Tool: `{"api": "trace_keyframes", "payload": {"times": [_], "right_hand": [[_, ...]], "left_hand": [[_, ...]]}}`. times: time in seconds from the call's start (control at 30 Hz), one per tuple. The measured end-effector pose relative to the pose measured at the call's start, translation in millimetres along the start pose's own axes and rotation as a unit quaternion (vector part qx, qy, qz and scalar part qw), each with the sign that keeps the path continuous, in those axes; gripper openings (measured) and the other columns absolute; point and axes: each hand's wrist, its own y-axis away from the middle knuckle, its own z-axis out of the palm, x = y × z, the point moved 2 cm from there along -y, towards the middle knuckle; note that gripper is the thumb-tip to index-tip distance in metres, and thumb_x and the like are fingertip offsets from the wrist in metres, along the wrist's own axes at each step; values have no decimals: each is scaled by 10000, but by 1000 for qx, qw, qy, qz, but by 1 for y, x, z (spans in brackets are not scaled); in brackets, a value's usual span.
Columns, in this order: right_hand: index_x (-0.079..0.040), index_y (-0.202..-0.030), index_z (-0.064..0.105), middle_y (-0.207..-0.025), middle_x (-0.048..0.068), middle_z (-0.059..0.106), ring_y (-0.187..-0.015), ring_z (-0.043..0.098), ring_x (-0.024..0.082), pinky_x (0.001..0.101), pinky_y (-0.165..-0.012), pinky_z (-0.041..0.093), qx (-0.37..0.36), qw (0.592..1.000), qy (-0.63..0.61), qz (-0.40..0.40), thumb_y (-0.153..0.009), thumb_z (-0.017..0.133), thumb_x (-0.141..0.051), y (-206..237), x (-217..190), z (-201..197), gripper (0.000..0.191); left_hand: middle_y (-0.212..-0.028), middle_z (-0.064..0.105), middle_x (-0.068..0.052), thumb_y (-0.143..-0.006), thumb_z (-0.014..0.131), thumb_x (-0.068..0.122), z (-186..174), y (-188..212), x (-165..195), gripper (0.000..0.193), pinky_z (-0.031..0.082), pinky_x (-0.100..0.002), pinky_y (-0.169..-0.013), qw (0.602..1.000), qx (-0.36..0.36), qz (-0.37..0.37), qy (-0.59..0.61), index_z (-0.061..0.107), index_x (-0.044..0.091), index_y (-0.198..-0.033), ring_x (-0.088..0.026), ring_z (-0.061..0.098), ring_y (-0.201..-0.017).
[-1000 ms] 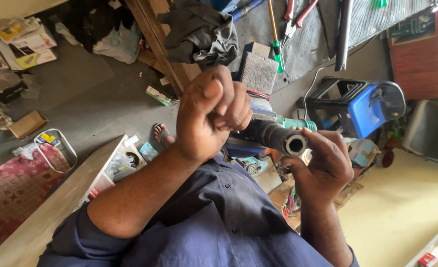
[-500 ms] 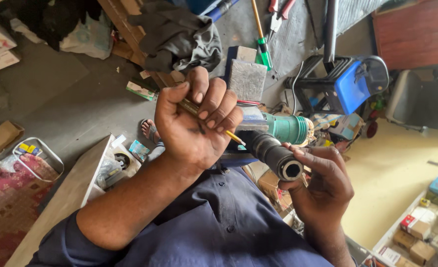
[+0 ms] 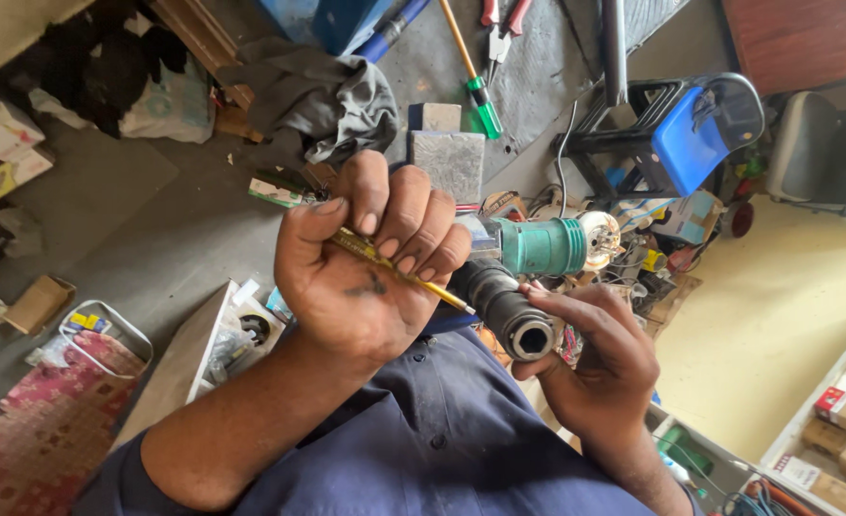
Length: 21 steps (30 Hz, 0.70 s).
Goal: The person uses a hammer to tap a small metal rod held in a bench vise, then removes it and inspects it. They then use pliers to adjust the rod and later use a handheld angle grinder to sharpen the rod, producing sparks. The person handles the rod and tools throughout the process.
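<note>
My left hand is shut around a thin yellow-handled screwdriver, whose tip points down-right and ends beside the tool's black chuck. My right hand grips that chuck from below and the side, with its open round mouth facing me. The chuck belongs to a green power drill, whose body extends away behind both hands. Both hands are held close above my dark blue shirt.
The grey floor is littered: a grey rag, a green-handled screwdriver, red pliers, a metal block, a blue stool, a white box of parts, a patterned mat and small cartons.
My left hand has lowered from over the chuck, and the yellow screwdriver now shows in it with its tip at the chuck. The right hand keeps its grip on the chuck.
</note>
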Motion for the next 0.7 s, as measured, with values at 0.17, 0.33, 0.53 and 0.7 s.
{"api": "trace_keyframes", "payload": {"times": [0.17,0.33,0.53,0.7], "right_hand": [[-43,-1215,719,-1004,91,709,-893,685,186,288,-830,520,10,997,68,-38,-754,897,-291,3,6,-11,553],[-37,-1213,714,-1018,103,713,-898,711,187,298,-801,559,32,998,21,-58,-737,912,-307,18,21,-24,581],[-24,-1148,678,-1150,154,668,-1176,692,315,443,-1097,569,80,978,3,-191,-760,944,-229,47,27,-53,514],[-49,-1071,707,-1097,101,668,-1147,698,300,490,-1089,595,72,960,-64,-263,-792,924,-136,73,28,-79,363]], "left_hand": [[-765,414,9,-1056,545,293,8,2,-20,291,354,-267,-684,1000,-6,-4,-20,429,120,-853,-99,388,-701],[-747,419,6,-1102,484,320,26,18,-53,340,363,-268,-670,999,-10,10,-50,444,119,-831,-103,391,-689],[-706,423,-4,-1135,315,524,55,42,-102,545,364,-288,-645,995,49,45,-73,453,119,-798,-124,397,-660],[-723,426,-1,-1092,293,611,65,60,-132,587,360,-290,-646,991,39,62,-116,453,129,-797,-122,398,-662]]}}
